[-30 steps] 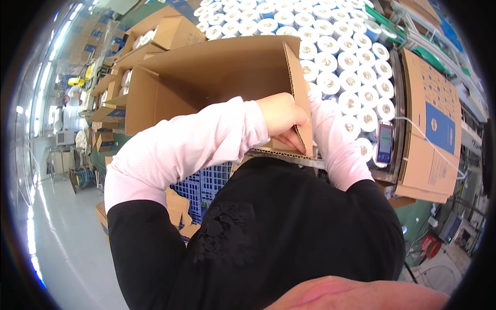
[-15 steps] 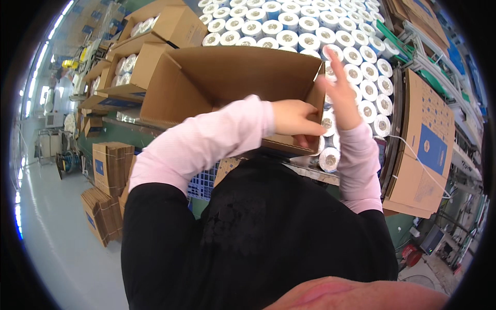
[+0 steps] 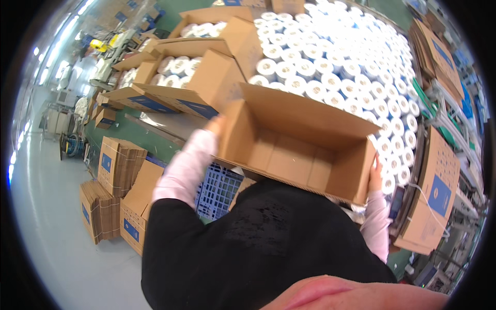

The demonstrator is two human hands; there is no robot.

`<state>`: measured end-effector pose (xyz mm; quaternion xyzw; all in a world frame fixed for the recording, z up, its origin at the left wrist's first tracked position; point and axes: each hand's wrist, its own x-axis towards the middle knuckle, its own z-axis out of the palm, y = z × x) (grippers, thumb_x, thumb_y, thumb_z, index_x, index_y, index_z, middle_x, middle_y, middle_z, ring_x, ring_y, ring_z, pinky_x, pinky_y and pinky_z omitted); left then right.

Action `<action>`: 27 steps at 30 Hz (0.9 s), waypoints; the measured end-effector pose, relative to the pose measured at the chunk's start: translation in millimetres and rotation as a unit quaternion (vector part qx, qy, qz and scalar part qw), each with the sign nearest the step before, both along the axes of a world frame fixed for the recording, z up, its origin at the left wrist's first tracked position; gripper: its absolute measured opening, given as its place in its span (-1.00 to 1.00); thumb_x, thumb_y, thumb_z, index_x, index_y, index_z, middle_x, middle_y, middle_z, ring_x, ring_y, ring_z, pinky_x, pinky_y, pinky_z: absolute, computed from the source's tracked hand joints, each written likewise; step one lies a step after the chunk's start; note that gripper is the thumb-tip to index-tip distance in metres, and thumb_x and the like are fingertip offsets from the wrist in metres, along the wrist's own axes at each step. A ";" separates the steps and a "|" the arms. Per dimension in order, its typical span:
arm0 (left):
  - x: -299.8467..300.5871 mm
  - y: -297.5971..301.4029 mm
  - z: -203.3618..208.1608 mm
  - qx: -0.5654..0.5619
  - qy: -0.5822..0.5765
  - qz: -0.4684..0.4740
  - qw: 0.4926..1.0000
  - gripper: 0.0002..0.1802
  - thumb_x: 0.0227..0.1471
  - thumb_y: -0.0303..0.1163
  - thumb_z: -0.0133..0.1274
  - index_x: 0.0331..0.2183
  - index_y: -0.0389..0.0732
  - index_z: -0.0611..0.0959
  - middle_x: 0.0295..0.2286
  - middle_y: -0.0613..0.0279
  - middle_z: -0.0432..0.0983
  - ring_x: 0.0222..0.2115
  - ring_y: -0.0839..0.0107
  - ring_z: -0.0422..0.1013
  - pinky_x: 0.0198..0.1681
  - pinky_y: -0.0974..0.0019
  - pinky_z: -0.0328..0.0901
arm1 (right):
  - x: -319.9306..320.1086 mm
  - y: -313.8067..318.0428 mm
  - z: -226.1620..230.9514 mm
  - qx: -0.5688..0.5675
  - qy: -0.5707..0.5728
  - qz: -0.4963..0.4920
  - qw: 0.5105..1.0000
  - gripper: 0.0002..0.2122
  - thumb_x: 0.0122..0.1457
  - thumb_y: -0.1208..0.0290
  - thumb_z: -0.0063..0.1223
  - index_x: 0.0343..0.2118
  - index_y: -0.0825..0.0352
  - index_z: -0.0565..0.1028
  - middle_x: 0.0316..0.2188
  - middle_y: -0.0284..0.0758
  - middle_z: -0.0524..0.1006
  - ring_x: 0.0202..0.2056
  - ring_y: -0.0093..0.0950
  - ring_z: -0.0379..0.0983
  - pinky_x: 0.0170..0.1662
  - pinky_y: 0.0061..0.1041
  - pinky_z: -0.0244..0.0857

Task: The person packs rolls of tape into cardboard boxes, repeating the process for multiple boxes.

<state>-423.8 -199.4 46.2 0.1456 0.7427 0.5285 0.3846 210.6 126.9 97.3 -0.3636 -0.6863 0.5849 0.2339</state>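
Note:
Close in front of my body is an open cardboard box [image 3: 289, 154], tilted a little, with its bare brown inside showing. My left hand [image 3: 216, 125] grips the box's left end from outside, its fingers partly hidden and blurred. At the right end, my right hand [image 3: 375, 175] presses against the outer wall, fingers along it. Many upright white rolls [image 3: 330, 81] stand packed together beyond and to the right of the box, some close to my right hand.
Open cartons filled with rolls [image 3: 178, 66] stand at the upper left. Bundled flat cartons [image 3: 120, 160] lie on the floor at left, near a blue plastic crate [image 3: 219, 191]. Flattened cartons [image 3: 431, 194] lean at right, beside a metal frame with green strips [image 3: 426, 98].
My left hand has moved from inside the box to its left end. My right hand has come down onto the right end. The box now sits lower and further right in view, turned slightly.

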 end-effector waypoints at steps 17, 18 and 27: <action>104.8 243.2 161.5 -0.077 0.007 -0.234 0.969 -0.33 -0.01 0.06 0.10 -0.02 -0.27 0.50 -0.13 0.15 0.52 -0.16 0.37 0.44 -0.06 0.36 0.26 | -122.5 78.2 92.6 0.263 -0.287 -0.199 0.899 -0.53 0.04 0.01 0.09 -0.16 0.35 0.46 -0.22 -0.02 0.52 -0.11 -0.10 0.42 -0.07 -0.28 0.28; 80.2 249.3 135.4 -0.115 -0.019 -0.268 0.956 -0.21 -0.07 0.16 0.11 0.02 -0.27 0.46 -0.17 0.14 0.53 -0.17 0.38 0.43 -0.08 0.38 0.27 | -139.5 75.4 101.2 0.342 -0.314 -0.191 0.865 -0.56 0.01 0.03 0.14 -0.22 0.34 0.49 -0.24 -0.02 0.52 -0.11 -0.10 0.41 -0.07 -0.27 0.28; 167.7 375.9 85.0 -0.181 0.459 -0.615 0.615 -0.47 -0.14 -0.05 0.17 -0.13 -0.13 0.59 -0.17 -0.03 0.48 -0.10 0.06 0.37 0.01 0.12 0.24 | -181.2 5.3 102.6 0.363 -0.377 0.128 0.842 -0.78 0.01 0.18 0.12 -0.52 0.25 0.51 -0.57 -0.28 0.54 -0.46 -0.27 0.52 -0.39 -0.30 0.38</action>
